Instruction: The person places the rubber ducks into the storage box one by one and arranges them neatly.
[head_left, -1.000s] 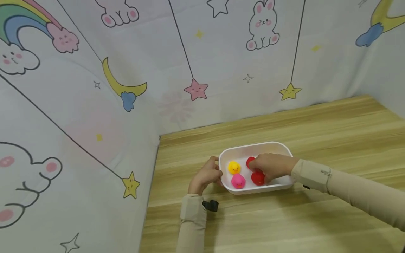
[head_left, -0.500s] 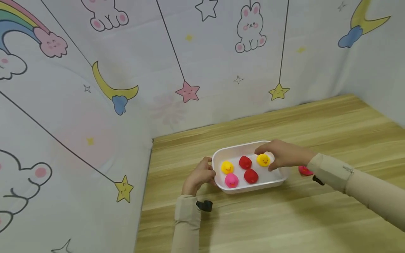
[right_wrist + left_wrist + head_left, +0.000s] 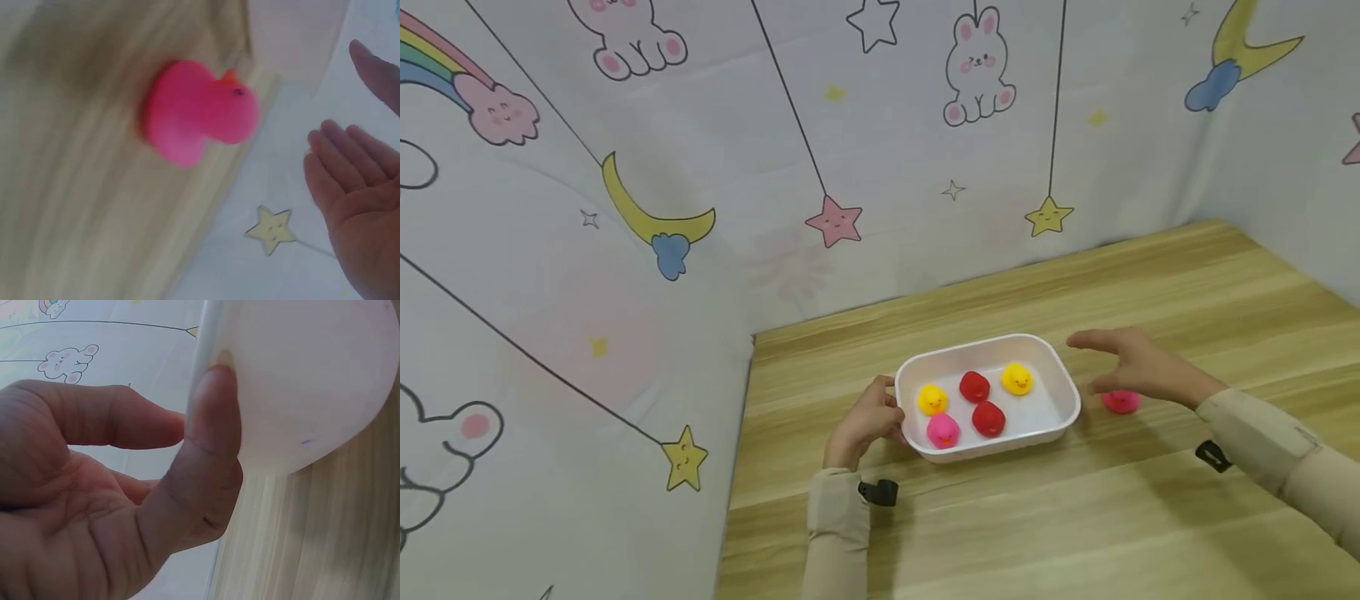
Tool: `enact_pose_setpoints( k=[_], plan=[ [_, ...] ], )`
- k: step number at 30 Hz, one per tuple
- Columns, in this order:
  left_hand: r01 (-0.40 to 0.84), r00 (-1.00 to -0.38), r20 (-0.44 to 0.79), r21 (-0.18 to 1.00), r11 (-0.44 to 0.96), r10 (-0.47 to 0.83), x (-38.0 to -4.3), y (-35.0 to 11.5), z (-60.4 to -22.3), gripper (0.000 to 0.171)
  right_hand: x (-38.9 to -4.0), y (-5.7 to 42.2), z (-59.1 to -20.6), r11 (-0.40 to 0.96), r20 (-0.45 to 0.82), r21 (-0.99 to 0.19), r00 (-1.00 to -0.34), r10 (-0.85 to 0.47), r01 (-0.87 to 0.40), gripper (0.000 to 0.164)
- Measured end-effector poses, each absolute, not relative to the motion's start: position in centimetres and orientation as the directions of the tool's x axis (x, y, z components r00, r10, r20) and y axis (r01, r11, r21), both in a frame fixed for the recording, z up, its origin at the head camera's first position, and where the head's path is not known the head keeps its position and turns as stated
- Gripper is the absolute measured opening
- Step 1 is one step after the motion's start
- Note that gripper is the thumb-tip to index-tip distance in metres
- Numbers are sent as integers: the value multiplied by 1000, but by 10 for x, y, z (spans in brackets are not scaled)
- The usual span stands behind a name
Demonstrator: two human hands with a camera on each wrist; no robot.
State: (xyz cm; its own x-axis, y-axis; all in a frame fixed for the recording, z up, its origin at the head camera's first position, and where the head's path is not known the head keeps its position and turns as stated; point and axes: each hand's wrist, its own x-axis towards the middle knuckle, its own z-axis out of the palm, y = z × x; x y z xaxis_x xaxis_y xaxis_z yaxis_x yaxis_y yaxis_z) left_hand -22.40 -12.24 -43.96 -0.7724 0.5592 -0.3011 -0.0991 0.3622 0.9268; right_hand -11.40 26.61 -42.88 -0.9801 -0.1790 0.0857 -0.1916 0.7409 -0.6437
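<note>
A white plastic basin (image 3: 917, 364) stands on the table with several small rubber ducks in it. My left hand (image 3: 861, 423) holds its left end, fingers curled against the wall near the rim (image 3: 206, 369). Inside are two yellow ducks, one at the left (image 3: 932, 400) and one towards the right (image 3: 1017, 379), plus a pink duck (image 3: 943, 431). Two red rounded toys (image 3: 974, 387) lie in the middle, no faces showing. Right of the basin my right hand (image 3: 1138, 364), empty with spread fingers, hovers above another pink duck (image 3: 181, 112), partly hidden in the head view.
The wood-grain table (image 3: 970, 525) meets a pale wall cloth (image 3: 895, 258) with printed rabbits and stars at its back and left. A black wrist camera (image 3: 880, 492) sits at the left cuff and another dark device (image 3: 1213, 456) under the right cuff.
My right hand has let go of a yellow duck, now in the basin's right half, and moved right, out over the pink duck on the table. My left hand has stayed at the basin.
</note>
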Motion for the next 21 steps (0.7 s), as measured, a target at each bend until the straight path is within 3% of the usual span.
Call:
enact_pose_setpoints(
  k=[5, 14, 21],
  plan=[
    [-98, -771, -303, 926, 366, 561, -225, -122, -442, 61, -98, 285, -447, 730, 45, -678, -996, -76, -86, 72],
    [-110, -777, -315, 920, 375, 545, -228, -121, -440, 62, -91, 300, -476, 763, 103, -645, -995, 19, -52, 92],
    [-110, -767, -312, 925, 363, 561, -227, -121, -442, 61, -93, 300, -489, 734, 22, -679, -999, 42, 16, 82]
  ],
)
